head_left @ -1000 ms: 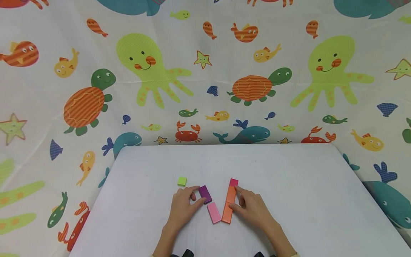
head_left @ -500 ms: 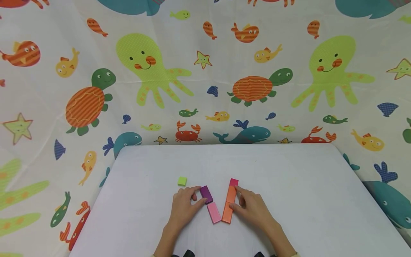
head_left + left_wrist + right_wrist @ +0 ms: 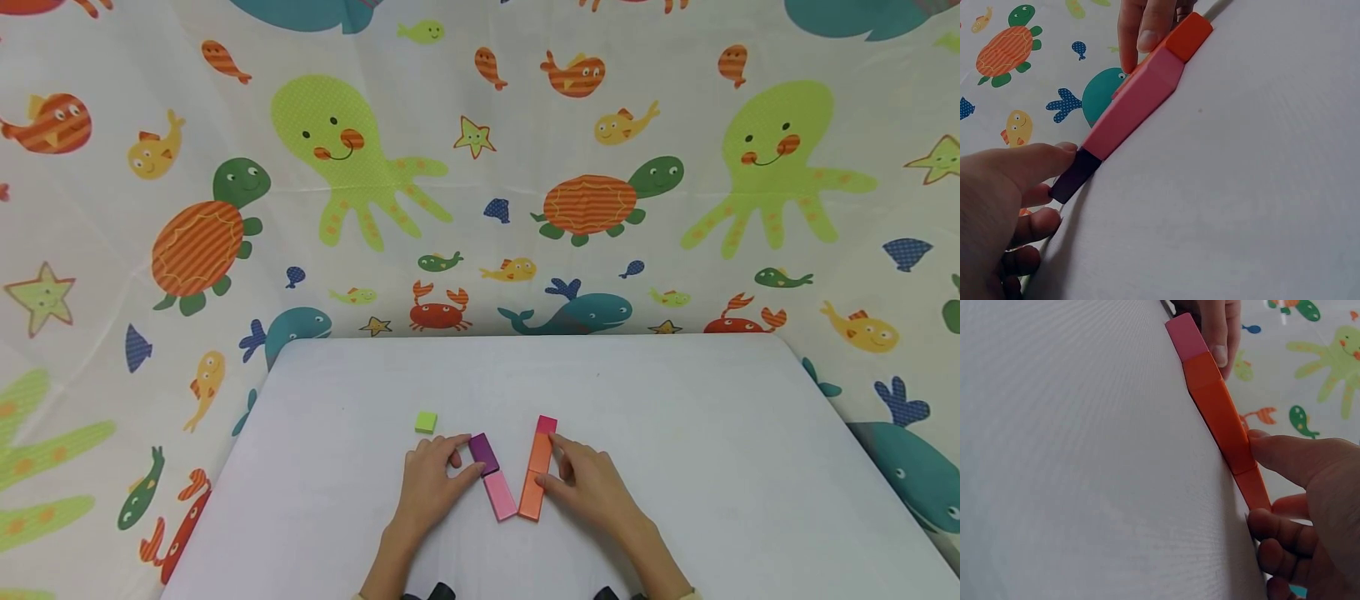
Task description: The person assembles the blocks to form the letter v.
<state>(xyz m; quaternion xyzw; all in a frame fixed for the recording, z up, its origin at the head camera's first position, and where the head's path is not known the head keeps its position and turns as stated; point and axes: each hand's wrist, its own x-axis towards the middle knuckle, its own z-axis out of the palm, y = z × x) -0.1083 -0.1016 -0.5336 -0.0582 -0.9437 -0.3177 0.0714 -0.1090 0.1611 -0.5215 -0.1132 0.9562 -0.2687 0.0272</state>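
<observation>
In the head view my left hand (image 3: 431, 483) pinches the purple block (image 3: 483, 453) between thumb and index finger. The purple block's lower end meets a pink block (image 3: 500, 496), slanting down to the right. My right hand (image 3: 596, 487) has its thumb and index finger along the upper orange block (image 3: 540, 452). A lower orange block (image 3: 531, 497) lies below it, its foot beside the pink block's foot; a red block (image 3: 547, 424) tops the row. Together they form a V. The left wrist view shows my left thumb (image 3: 1047, 164) by the purple-pink joint.
A small lime-green block (image 3: 426, 423) lies apart, beyond my left hand. All blocks are on a white table (image 3: 675, 433). Behind its far edge hangs a cloth (image 3: 480, 183) printed with sea animals.
My left hand has slid the purple block slightly to the right, so it lines up with the pink block. The right hand and its row stay in place.
</observation>
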